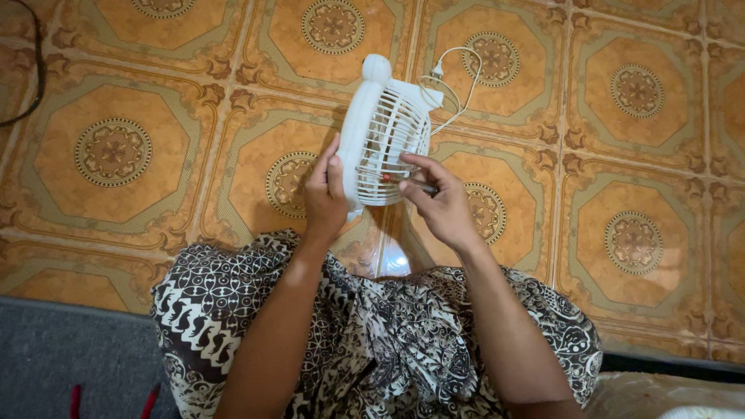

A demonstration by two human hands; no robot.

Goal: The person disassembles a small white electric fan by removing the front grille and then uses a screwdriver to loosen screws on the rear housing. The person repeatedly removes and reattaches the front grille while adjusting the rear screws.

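A small white fan (382, 128) with a slatted grille is held upright above my lap. My left hand (323, 194) grips its left rim. My right hand (442, 203) pinches a thin screwdriver (409, 181) with a reddish tip, which points left into the lower grille. The fan's white cable (454, 84) loops away behind it to the upper right. My knees are covered by black-and-white patterned cloth (372, 341).
Orange patterned floor tiles (636, 155) lie all around. A clear plastic bag (388, 252) lies under the fan by my knees. A grey mat (62, 357) is at lower left, a dark cable (35, 70) at the top left edge.
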